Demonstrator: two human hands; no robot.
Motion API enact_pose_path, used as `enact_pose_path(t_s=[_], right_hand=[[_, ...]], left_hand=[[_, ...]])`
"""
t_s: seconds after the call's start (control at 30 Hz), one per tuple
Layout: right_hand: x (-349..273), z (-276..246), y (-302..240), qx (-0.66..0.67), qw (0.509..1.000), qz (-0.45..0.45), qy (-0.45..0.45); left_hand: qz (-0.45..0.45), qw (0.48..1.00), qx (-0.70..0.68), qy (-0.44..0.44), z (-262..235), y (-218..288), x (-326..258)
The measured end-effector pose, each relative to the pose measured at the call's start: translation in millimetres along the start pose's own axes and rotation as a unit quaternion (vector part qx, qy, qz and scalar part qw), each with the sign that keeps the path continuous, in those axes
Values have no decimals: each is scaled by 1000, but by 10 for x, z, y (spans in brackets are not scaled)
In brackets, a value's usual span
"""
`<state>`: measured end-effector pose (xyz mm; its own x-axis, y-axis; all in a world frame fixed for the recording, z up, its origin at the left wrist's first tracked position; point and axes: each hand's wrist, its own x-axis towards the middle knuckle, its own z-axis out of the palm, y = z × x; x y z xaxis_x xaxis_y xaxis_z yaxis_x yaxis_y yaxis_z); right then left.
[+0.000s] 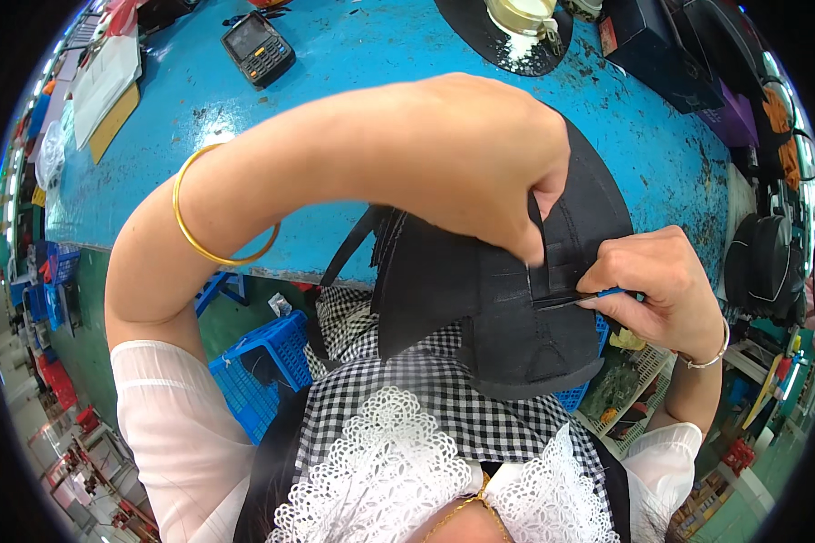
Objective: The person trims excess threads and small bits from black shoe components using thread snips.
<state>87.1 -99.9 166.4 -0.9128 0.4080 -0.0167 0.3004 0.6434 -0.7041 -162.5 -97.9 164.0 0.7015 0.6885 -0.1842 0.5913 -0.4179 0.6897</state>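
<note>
A black sewn bag panel (516, 348) with stitched seams and flaps lies partly on the table edge and partly over my lap. My left hand (493, 158) reaches across its top, fingers closed in a pinch on a narrow black strap (541, 258) at the panel's middle. From the right, my right hand (652, 281) grips thread snips with a blue handle (614, 292). Their thin dark blades point left and lie against the panel near the strap's lower end. Whether the blades are parted is too small to tell.
A handheld keypad device (258, 48) rests on the blue table (335, 45). At the back, a round container (522, 16) stands on a black piece with white powder. Dark boxes (656, 59) line the right side. A blue plastic crate (267, 362) sits below the table edge.
</note>
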Motion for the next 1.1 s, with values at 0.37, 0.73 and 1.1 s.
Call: enact_pose_path(t_s=[0.37,0.73,1.1], right_hand=[[110,49,39,-112,991,6,71],[220,20,-19,-101,989,103,31],[364,439,-780,-376,925,27,-48]], left_hand=[[1,1000,10,-1,-10,-64,-19],[18,996,-78,-35,-65,-121,-86],[-22,989,-142,-31,-36,-219,-50]])
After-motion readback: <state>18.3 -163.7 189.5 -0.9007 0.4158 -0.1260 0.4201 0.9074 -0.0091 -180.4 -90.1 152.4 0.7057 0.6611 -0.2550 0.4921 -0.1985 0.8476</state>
